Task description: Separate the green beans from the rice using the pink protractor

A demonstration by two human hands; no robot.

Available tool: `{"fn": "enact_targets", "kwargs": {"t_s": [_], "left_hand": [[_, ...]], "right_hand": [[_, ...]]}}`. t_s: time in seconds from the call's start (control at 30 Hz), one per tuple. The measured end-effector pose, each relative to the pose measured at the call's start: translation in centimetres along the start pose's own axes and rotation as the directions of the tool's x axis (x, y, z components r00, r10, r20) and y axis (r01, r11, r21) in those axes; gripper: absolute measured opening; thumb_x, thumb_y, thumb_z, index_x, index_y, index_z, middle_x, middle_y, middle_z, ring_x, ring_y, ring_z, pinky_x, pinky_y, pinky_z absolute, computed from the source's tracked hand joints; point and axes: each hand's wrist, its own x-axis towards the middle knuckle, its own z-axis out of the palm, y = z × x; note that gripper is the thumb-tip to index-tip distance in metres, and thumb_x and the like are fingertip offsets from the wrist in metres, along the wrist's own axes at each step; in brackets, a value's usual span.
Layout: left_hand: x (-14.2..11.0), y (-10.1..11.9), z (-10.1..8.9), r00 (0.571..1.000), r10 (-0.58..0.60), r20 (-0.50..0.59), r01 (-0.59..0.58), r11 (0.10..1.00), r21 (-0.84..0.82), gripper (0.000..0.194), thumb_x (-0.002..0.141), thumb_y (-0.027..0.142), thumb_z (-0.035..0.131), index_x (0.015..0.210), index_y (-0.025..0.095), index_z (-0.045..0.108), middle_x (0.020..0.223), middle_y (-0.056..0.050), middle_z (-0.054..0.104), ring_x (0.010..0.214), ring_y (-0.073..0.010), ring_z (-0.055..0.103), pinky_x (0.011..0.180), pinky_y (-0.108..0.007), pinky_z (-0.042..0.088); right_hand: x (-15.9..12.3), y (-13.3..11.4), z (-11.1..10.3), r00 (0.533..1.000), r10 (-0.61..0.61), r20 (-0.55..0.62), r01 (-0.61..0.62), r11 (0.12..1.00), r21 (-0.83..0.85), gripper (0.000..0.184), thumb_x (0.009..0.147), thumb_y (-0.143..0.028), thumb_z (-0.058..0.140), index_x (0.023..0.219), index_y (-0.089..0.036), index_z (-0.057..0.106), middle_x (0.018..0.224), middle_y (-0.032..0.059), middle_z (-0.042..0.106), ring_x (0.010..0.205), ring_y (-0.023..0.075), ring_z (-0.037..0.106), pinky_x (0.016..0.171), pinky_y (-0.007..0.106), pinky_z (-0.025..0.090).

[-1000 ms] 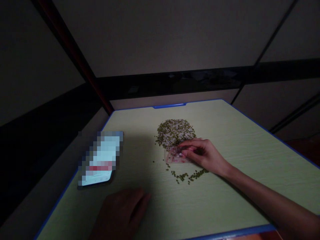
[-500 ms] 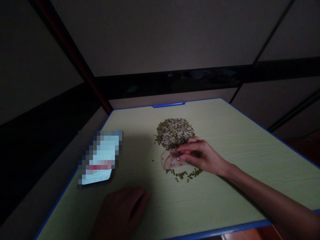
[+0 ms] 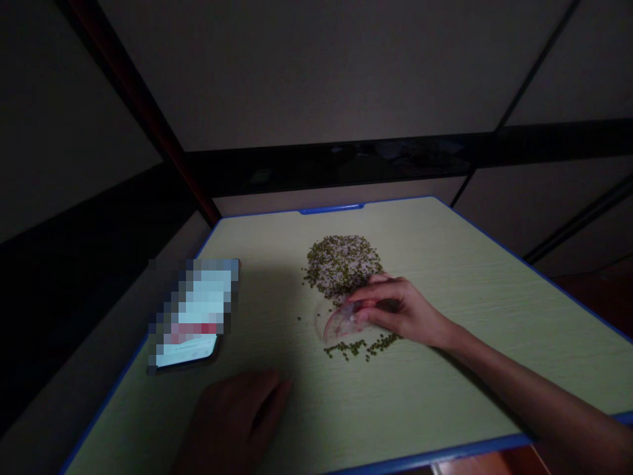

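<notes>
My right hand (image 3: 390,303) pinches a clear plastic protractor (image 3: 336,323) with a reddish scale between thumb and fingers. The protractor is held low over the table, its curved side to the left, partly covered by my fingers. Just beyond it lies a round pile of small green beans (image 3: 341,260) mixed with pale grains. On the near side of the protractor is a loose line of green beans (image 3: 356,348). In shadow at the near left, my left hand (image 3: 235,415) rests palm down on the table, fingers curled, holding nothing visible.
A lit phone (image 3: 190,349), largely pixelated, lies at the left of the pale wooden tabletop (image 3: 469,264), which has a blue edge. A few stray beans lie left of the pile. Dark panelled walls (image 3: 316,72) stand close behind and at the left.
The protractor has tilted slightly in my right hand and looks blurred. The view has shifted a little. The left hand stays on the table, and the bean pile looks the same.
</notes>
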Motion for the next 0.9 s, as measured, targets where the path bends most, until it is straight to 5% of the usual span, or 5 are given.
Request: {"fn": "enact_targets", "kwargs": {"t_s": [0.37, 0.67, 0.9], "left_hand": [[0.0, -0.1, 0.1, 1.000, 0.015, 0.013, -0.016, 1.000, 0.017, 0.038, 0.091, 0.036, 0.033, 0.067, 0.022, 0.059, 0.058, 0.004, 0.063, 0.047, -0.0089, 0.058, 0.046, -0.019, 0.044], [0.2, -0.1, 0.1, 0.999, 0.023, -0.035, -0.022, 0.999, 0.038, 0.040, 0.092, 0.039, 0.031, 0.069, 0.022, 0.059, 0.061, 0.003, 0.065, 0.051, -0.0097, 0.061, 0.047, -0.019, 0.045], [0.2, -0.2, 0.3, 1.000, 0.009, -0.010, -0.009, 1.000, 0.020, 0.040, 0.091, 0.038, 0.032, 0.066, 0.023, 0.058, 0.056, 0.006, 0.062, 0.047, -0.0081, 0.058, 0.046, -0.019, 0.044]], "right_hand": [[-1.3, 2.1, -4.8, 0.981, 0.196, -0.005, -0.193, 0.969, 0.156, 0.016, 0.073, -0.019, 0.065, 0.088, -0.019, 0.073, 0.065, 0.0029, 0.062, 0.060, 0.0155, 0.054, 0.054, 0.031, 0.044], [-1.2, 2.8, -4.3, 0.974, 0.218, 0.055, -0.224, 0.963, 0.147, 0.017, 0.073, -0.018, 0.064, 0.087, -0.017, 0.073, 0.067, 0.0022, 0.059, 0.057, 0.0126, 0.051, 0.050, 0.027, 0.040], [-1.1, 2.1, -4.5, 0.950, 0.309, -0.046, -0.292, 0.931, 0.218, 0.020, 0.069, -0.024, 0.068, 0.087, -0.017, 0.071, 0.058, -0.0007, 0.063, 0.049, 0.0112, 0.054, 0.045, 0.024, 0.038]]}}
